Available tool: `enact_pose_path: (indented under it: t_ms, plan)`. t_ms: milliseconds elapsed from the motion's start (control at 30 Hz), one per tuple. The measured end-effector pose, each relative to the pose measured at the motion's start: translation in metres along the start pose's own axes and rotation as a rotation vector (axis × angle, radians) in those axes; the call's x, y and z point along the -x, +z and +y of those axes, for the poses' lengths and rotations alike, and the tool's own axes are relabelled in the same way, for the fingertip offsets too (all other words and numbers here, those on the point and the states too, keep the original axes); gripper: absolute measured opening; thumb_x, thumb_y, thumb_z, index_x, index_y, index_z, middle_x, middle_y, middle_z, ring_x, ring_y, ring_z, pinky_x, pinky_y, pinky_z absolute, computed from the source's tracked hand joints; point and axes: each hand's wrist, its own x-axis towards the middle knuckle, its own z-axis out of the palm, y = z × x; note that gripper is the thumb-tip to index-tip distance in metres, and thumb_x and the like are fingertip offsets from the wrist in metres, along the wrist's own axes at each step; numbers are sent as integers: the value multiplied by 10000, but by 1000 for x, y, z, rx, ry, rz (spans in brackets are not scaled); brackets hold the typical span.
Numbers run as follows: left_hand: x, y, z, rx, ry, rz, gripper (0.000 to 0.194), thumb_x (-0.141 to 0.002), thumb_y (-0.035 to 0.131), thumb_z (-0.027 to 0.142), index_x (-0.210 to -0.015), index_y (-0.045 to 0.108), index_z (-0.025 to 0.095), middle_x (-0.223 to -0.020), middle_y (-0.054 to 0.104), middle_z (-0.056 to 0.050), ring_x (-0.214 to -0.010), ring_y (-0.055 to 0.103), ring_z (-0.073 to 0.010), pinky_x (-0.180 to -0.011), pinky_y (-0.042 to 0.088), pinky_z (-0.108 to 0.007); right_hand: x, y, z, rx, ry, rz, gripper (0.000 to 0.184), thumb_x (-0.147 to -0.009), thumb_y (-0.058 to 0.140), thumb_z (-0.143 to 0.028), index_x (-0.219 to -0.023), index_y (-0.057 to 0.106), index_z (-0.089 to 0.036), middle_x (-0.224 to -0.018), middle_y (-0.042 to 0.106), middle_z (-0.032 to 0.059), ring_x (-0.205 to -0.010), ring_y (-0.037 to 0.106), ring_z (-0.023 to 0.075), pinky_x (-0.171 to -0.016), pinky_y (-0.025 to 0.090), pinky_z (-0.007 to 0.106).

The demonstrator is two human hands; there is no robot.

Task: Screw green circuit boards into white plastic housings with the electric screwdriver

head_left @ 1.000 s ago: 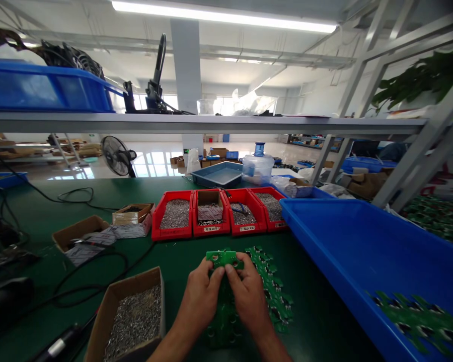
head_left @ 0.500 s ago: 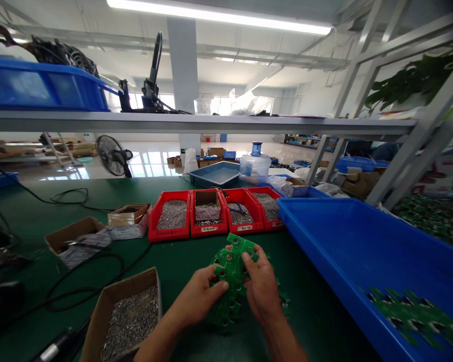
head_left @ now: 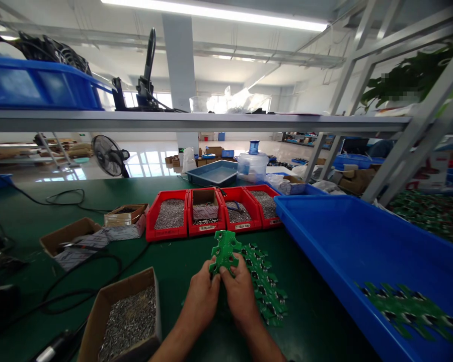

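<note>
Both my hands hold up a green circuit board strip (head_left: 225,250) with round holes, upright above the green table. My left hand (head_left: 203,297) pinches its lower left edge and my right hand (head_left: 240,294) pinches its lower right edge, thumbs close together. Right beside my right hand, a longer green board panel (head_left: 266,290) with dark components lies flat on the table.
Several red bins (head_left: 167,216) of small metal parts stand behind the boards. A cardboard box (head_left: 125,322) of metal parts sits at the front left. A big blue tray (head_left: 347,251) at the right holds more green boards (head_left: 407,307). Cables (head_left: 71,281) and small boxes lie at the left.
The green strip has gone from tilted to upright in my two hands. My hands have drawn together under it, and the panel lying on the table shows more.
</note>
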Motion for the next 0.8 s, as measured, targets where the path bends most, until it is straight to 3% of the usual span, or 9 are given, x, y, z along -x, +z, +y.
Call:
enact_pose_path:
  t_ms: [100,233,367,467,567,633,800]
  plan:
    - [-3,-7,-6,-78,-32,-30,266,-956,405,247,-1127,592,168,-1007,735,-102,-881,694,-228,-767,494,-293,-3,-3,0,31,22,-49,320,-869,573,-259,-1183,545,-204,-1005,747,70,-910,721,239,-833,550,358]
    - [-6,-17,-17,-261,-72,-44,384,-918,398,106,-1292,470,150,-1102,713,-144,-1025,682,-245,-853,466,-310,-2,-10,-10,475,5,-88,393,-852,596,-269,-1238,574,-197,-1078,740,103,-1008,704,288,-886,526,394]
    - [-7,-20,-23,-468,-123,-90,476,-903,339,27,-1367,420,95,-1196,670,-210,-1105,650,-284,-894,452,-343,-8,-32,-26,1026,-28,73,579,-859,619,-357,-1393,524,-156,-1291,655,174,-1200,601,353,-975,465,459]
    - [-7,-18,-26,-618,-148,-111,615,-862,321,-47,-1470,335,41,-1370,555,-261,-1214,584,-304,-964,420,-360,-18,-59,-29,1285,-1,132,642,-832,654,-391,-1413,516,-158,-1445,543,172,-1349,452,369,-1059,384,504]
    - [-6,-16,-27,-737,-162,-130,703,-833,326,-78,-1528,262,7,-1400,515,-276,-1248,536,-330,-984,412,-386,-26,-79,-20,1351,111,98,738,-721,760,-390,-1381,544,-139,-1452,520,196,-1342,429,410,-1034,376,553]
    - [-5,-15,-27,-784,-162,-144,723,-815,339,-84,-1528,302,25,-1359,551,-252,-1233,531,-340,-961,433,-395,-29,-84,-13,1330,143,87,717,-689,780,-355,-1342,577,-140,-1397,562,201,-1290,475,414,-988,404,548]
    - [-4,-16,-19,-773,-94,-128,618,-854,447,45,-1470,451,89,-1418,537,-197,-1302,464,-365,-1048,396,-476,-32,-89,-18,1194,153,142,576,-744,695,-339,-1284,618,-154,-1292,631,190,-1196,552,407,-919,448,513]
